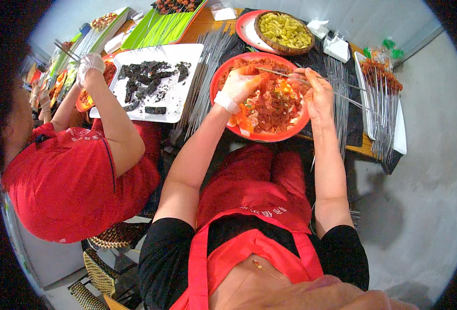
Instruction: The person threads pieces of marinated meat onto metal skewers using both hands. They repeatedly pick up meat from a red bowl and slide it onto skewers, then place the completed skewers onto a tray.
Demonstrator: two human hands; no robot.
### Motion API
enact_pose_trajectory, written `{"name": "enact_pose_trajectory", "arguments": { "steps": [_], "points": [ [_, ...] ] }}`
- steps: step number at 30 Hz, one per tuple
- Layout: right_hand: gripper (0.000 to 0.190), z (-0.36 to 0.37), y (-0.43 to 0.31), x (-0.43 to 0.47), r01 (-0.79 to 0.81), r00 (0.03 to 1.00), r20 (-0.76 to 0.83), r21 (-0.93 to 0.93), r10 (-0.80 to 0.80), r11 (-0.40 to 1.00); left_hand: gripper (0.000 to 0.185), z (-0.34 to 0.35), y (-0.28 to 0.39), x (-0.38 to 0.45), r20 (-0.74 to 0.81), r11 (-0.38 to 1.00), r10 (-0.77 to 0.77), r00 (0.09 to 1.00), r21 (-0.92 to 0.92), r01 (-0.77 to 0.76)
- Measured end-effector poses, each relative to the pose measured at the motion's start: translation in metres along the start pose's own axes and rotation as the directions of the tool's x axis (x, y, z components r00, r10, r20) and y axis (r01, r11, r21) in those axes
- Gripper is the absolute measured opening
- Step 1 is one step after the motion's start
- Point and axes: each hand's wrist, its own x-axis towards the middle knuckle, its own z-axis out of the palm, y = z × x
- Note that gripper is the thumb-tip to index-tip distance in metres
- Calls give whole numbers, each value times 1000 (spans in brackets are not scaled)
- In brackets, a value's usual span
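Observation:
A red-rimmed round basin [305,123] of red-seasoned meat pieces [273,118] lies in front of me. Over its left part is my left hand [242,86] in a clear plastic glove, fingers bent around a piece of the meat at the tips of thin metal skewers [290,75]. My bare right hand [312,90] holds these skewers over the basin's right side; their other ends stretch to the right. Bundles of bare metal skewers lie left [203,77] and right [337,100] of the basin. Loaded skewers [381,83] rest on a white tray [401,133] at the right.
Behind the basin, a woven basket [257,27] of green peppers [284,29] sits partly on a plate [246,28]. A white tray [182,102] with dark pieces stands left. A co-worker in red [81,174] sits there, gloved hand [91,68] raised with skewers. Woven chairs [98,271] stand lower left.

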Motion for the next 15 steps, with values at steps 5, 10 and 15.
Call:
{"name": "enact_pose_trajectory", "arguments": {
  "steps": [5, 10, 15],
  "points": [
    [23, -3, 2, 7, -8, 1000, 28, -65, 10, 998, 25, -8, -2, 0, -7, 999, -34, 999, -24, 34],
    [24, -34, -32, 45, 141, 989, -3, -240, -146, 960, 20, -10, 11, -10, -101, 997, -75, 992, 21, 78],
    [23, -60, -34, 124, 267, 954, 20, -519, -300, 812, 18, -15, 3, -3, -109, 960, 63, 992, 278, -31]
  ]
}}
